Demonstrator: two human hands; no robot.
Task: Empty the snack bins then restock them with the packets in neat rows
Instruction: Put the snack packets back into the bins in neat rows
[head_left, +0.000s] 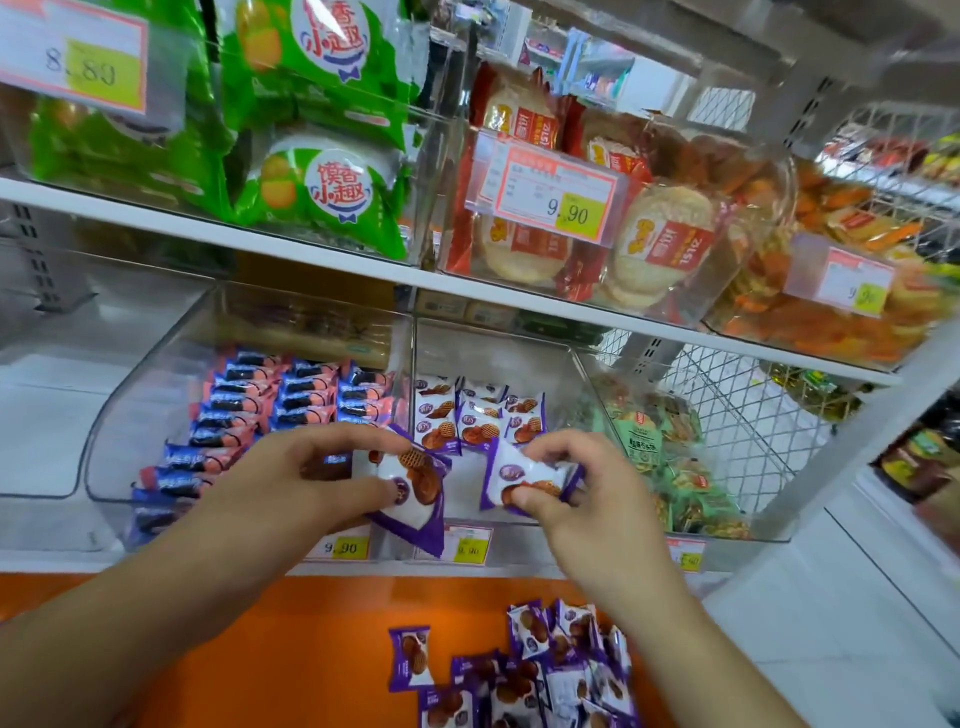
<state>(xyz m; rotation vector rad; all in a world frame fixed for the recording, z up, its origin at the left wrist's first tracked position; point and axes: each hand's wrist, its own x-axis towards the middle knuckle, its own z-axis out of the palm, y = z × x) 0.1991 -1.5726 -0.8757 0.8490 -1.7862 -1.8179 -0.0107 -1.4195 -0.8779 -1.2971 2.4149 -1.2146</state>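
Two purple packets are in hand at once. Left hand pinches one purple wafer packet between thumb and fingers, its grip closed on the wrapper's left edge; right hand pinches a second purple packet the same way, thumb underneath. Both are held just in front of the middle clear bin.

Progress, as judged: restocking of the middle bin is under way, not far along. Two short rows of purple packets stand at the bin's back, toward 12 o'clock from the hands; the bin's front half shows bare floor. A loose pile of the same packets waits on the orange surface at 6 o'clock (a good many, count unclear).

Blue-and-pink packets in the bin at 10 o'clock already lie in tidy rows, so that one looks finished. Green packets in the bin at 3 o'clock lie jumbled; it looks not yet emptied or sorted. Upper-shelf bins appear full.
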